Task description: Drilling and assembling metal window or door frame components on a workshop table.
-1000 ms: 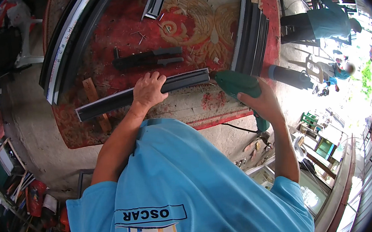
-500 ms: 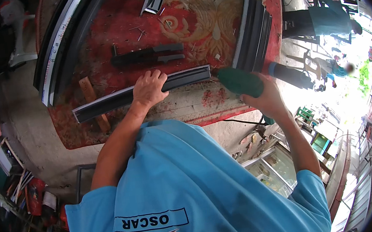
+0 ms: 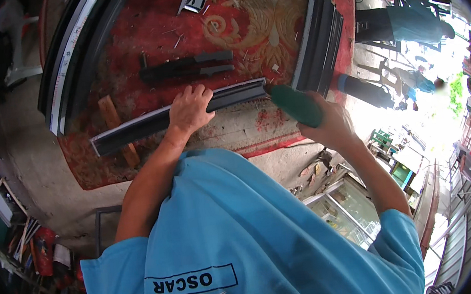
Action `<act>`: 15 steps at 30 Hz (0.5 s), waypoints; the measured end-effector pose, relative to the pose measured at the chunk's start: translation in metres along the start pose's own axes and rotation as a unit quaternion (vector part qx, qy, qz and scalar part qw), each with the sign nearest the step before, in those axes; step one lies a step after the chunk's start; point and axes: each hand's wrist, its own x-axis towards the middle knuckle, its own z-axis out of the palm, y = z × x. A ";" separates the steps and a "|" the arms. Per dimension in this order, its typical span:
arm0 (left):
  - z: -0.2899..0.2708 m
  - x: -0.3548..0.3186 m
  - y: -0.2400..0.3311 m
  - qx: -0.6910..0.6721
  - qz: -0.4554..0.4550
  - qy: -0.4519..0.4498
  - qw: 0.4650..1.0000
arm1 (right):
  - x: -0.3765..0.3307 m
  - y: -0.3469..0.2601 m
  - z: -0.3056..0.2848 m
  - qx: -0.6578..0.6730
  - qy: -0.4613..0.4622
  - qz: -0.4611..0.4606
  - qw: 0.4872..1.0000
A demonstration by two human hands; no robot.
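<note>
Head view, centre of frame: left hand [image 3: 188, 109] pressed flat-fingered over dark metal profile strip [image 3: 177, 114], fingers curled over its far edge, pinning it to red patterned work table [image 3: 122, 50]. Right hand [image 3: 330, 122] closed around green-handled power tool [image 3: 295, 104], nose set against right end of strip, right of centre. Tool working end hidden; contact not confirmed. Strip lying slantwise from left of centre to centre, over wooden block [image 3: 116, 128] at its left end. Short dark profile offcuts [image 3: 187, 67] just above strip. Long profile bundles [image 3: 319, 40] stacked upper right, more at upper left. Judged: work on strip end under way; no finished cut or hole visible on strip; stacked lengths seemingly untouched.
</note>
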 end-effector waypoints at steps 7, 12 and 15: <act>0.003 -0.001 0.001 0.003 0.006 -0.011 1.000 | 0.018 -0.004 -0.021 -0.023 0.051 -0.047 0.997; 0.005 0.000 0.002 -0.006 0.000 -0.016 1.000 | 0.035 0.036 -0.035 0.229 -0.028 0.074 0.970; 0.003 -0.001 0.003 -0.004 -0.001 -0.012 1.000 | 0.003 0.030 -0.005 0.253 0.062 0.015 0.966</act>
